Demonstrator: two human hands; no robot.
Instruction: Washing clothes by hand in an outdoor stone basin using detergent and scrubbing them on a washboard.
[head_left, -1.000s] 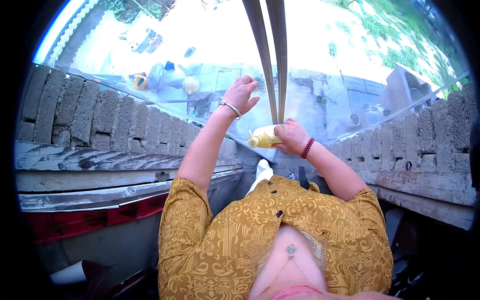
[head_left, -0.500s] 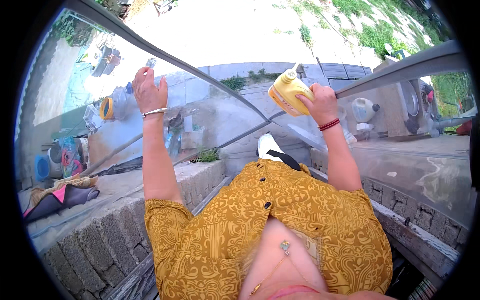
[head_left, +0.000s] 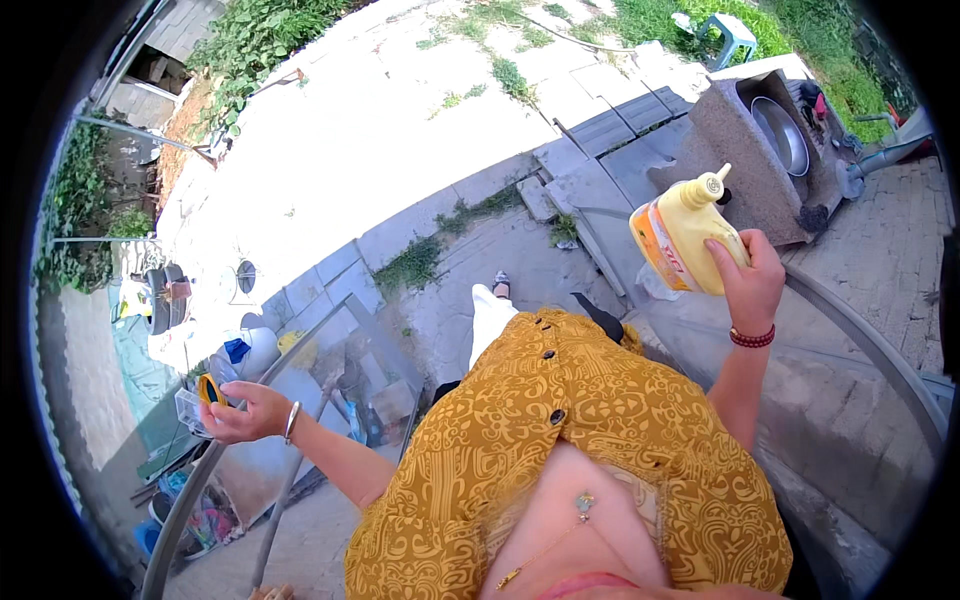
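My right hand (head_left: pixel 752 280) is closed round the handle of a pale yellow plastic jug (head_left: pixel 680 232) with an orange label and a narrow spout. The jug is tilted, its spout end pointing up and to the right. A red bead bracelet is on that wrist. Out to the left, my left hand (head_left: pixel 248 412) has its thumb and bent fingers apart, with nothing visibly held. It overlaps an orange-rimmed container (head_left: pixel 209 390) and a clear plastic box (head_left: pixel 190 410) lying beyond it. A grey-framed transparent door panel (head_left: pixel 350 340) stands near that hand.
On the right are another curved door frame (head_left: pixel 868 340) and a stone-like sink (head_left: pixel 735 130) with a metal basin (head_left: pixel 780 135). A blue stool (head_left: pixel 730 38) stands far right. Paving (head_left: pixel 400 150) with weeds stretches ahead; containers and bags lie at left.
The door panels have swung apart, opening the view ahead. My left hand has moved down and left. My right hand has carried the jug to the right. My feet have stepped forward.
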